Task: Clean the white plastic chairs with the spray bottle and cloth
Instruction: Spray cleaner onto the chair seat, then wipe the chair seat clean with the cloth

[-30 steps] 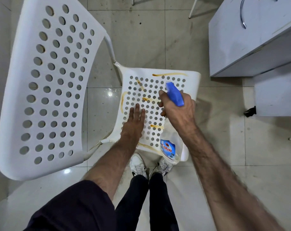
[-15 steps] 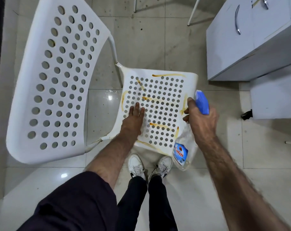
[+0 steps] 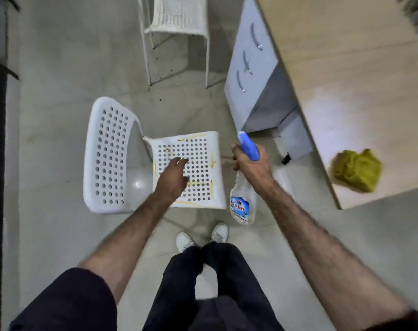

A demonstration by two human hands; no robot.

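A white perforated plastic chair [image 3: 203,149] stands in front of me, its seat marked with yellow-brown streaks and its backrest to the left. My left hand [image 3: 173,177] hovers over the seat's left part with loosely bent fingers, holding nothing. My right hand [image 3: 252,164] grips the neck of a clear spray bottle [image 3: 240,206] with a blue trigger head, just right of the seat. A yellow-green cloth [image 3: 356,170] lies crumpled on the wooden table at the right.
A wooden table [image 3: 346,80] with a grey drawer unit [image 3: 248,65] beneath fills the right side. A second white chair [image 3: 179,17] stands farther back. My white shoes [image 3: 203,235] are just below the seat, on a tiled floor.
The view has pulled back and up, showing more of the room. My left hand lifted off the seat. My right hand carried the bottle from over the seat to its right side.
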